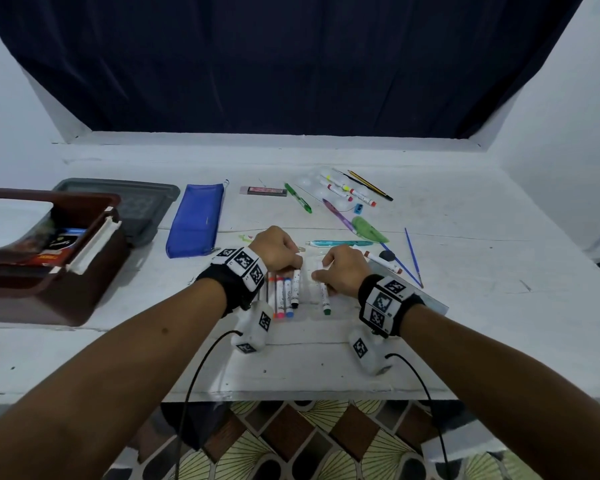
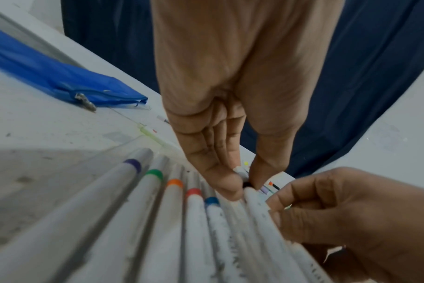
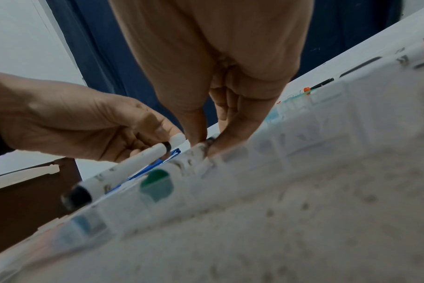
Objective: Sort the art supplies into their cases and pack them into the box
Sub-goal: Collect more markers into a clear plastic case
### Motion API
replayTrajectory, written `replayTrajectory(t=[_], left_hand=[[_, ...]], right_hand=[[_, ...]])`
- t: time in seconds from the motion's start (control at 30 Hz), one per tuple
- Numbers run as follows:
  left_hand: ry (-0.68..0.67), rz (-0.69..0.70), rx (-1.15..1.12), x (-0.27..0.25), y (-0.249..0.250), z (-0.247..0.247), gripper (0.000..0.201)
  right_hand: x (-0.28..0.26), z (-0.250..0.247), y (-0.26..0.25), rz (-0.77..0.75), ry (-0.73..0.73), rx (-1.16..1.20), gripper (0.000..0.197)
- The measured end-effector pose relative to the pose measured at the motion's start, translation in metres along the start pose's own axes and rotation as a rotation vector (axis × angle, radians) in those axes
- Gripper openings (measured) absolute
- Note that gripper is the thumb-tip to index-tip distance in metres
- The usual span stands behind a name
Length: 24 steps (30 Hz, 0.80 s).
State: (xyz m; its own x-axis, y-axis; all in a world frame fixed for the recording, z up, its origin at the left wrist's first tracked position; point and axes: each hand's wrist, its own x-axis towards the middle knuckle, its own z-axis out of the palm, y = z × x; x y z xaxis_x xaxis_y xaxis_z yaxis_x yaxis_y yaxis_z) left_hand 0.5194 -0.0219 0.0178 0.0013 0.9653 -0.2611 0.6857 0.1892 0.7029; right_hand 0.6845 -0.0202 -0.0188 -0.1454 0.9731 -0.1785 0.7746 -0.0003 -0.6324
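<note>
Row of white markers (image 1: 284,297) lies side by side on the white table (image 1: 465,306), near its front edge. Left hand (image 1: 278,251) at the row's far end, thumb and fingers pinched on the black-capped marker (image 1: 296,287). Right hand (image 1: 343,268) just right of the row, fingers curled around the green-capped marker (image 1: 325,296). Blue pencil case (image 1: 195,220) left of and behind the row; brown box (image 1: 45,251) farther left.

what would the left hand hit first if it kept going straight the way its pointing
Likely the teal pen lying crosswise just beyond the left hand, whose fingers pinch the black-capped marker. A small clear greenish piece lies close by its far-left side, so depth leaves the order unsure.
</note>
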Motion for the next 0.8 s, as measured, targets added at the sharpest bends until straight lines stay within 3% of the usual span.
replayTrajectory(t=[0.13,0.33,0.43,0.63,0.8], left_hand=[[-0.076,0.011,0.083,-0.003,-0.001,0.005,0.018],[-0.029,0.135,0.372,-0.004,-0.01,0.011,0.032],[-0.025,0.171,0.421,-0.004,-0.013,0.012,0.04],[-0.208,0.151,0.51,-0.007,-0.01,-0.001,0.073],[-0.165,0.217,0.614,-0.014,-0.008,0.007,0.074]], right_hand=[[-0.002,-0.002,-0.002,0.0,-0.005,-0.016,0.032],[-0.003,-0.006,-0.003,-0.018,0.05,0.049,0.032],[-0.006,-0.006,-0.005,-0.02,0.003,0.102,0.032],[-0.01,0.0,-0.009,-0.027,-0.056,0.117,0.034],[-0.012,0.0,-0.011,-0.066,-0.063,0.076,0.025]])
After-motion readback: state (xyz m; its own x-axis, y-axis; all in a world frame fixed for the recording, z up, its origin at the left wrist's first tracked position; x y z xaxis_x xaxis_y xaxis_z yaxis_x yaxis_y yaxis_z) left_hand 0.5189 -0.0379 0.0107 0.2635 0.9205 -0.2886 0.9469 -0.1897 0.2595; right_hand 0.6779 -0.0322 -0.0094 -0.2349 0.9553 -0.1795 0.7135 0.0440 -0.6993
